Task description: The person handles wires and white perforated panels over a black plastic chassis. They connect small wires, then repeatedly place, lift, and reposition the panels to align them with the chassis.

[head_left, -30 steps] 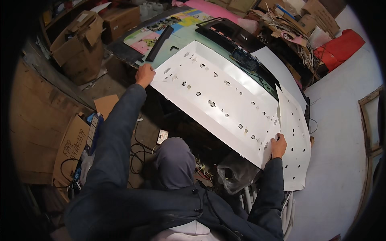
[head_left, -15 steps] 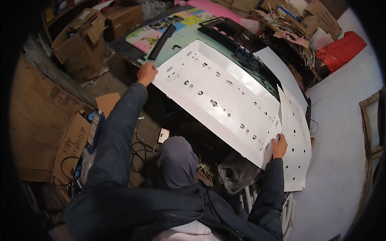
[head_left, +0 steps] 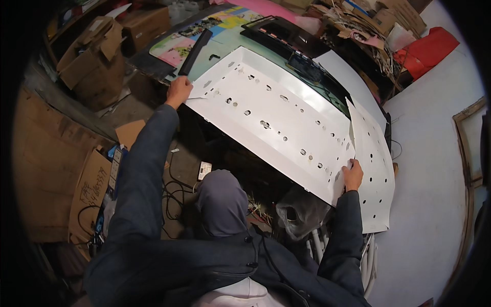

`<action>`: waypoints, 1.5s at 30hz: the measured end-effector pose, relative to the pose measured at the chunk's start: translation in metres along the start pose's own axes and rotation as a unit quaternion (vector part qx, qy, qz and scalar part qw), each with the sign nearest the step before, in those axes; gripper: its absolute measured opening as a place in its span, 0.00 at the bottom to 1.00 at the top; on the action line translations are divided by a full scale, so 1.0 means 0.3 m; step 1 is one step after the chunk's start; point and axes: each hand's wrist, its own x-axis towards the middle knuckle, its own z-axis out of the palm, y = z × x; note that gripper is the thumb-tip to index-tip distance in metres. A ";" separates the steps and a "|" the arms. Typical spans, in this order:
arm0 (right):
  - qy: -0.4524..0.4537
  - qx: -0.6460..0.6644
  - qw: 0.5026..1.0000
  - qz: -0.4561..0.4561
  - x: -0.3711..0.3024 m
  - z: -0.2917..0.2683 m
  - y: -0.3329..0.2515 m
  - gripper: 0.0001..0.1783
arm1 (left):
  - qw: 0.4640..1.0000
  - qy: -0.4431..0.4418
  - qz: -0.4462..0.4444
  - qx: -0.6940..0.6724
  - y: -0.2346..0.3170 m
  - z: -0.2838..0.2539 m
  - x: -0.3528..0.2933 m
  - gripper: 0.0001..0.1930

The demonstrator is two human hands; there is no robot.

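Observation:
A long shallow white tray (head_left: 271, 148) with rows of holes, some round and some oblong, lies across the bench in front of me, slanting from upper left to lower right. My left hand (head_left: 179, 91) is closed on its near left corner. My right hand (head_left: 353, 175) grips its right end, thumb on top and fingers curled. At the tray's left corner a thin white edge stands slightly apart from the wall. Beside my right hand, a separate white sheet (head_left: 377, 176) with dark holes hangs over the bench's right end.
Behind the tray lie a black bar (head_left: 196, 52), a small black bracket (head_left: 214, 57) and a dark panel (head_left: 286, 38). Cardboard boxes (head_left: 94, 61) crowd the far left. Cables (head_left: 174, 197) lie on the floor near a plastic bag (head_left: 299, 215). A white wall (head_left: 424, 153) bounds the right.
The whole view has shifted a little, so the tray and both hands sit slightly higher and further left. Both hands keep their grip on the tray.

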 end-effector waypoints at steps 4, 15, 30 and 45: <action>0.005 0.024 1.000 -0.008 0.000 -0.006 -0.010 0.25 | 1.000 -0.023 -0.005 -0.021 0.055 -0.030 -0.006 0.11; 0.051 0.098 0.994 0.006 0.017 0.028 0.064 0.23 | 0.986 0.033 0.141 -0.081 0.265 -0.217 0.002 0.11; 0.003 0.303 0.948 -0.102 0.046 0.049 -0.174 0.22 | 0.946 0.109 0.125 -0.277 0.374 -0.830 -0.340 0.08; 0.059 0.142 0.927 -0.343 0.418 0.103 -0.716 0.17 | 0.912 0.041 0.255 -0.320 0.616 -0.760 -1.041 0.18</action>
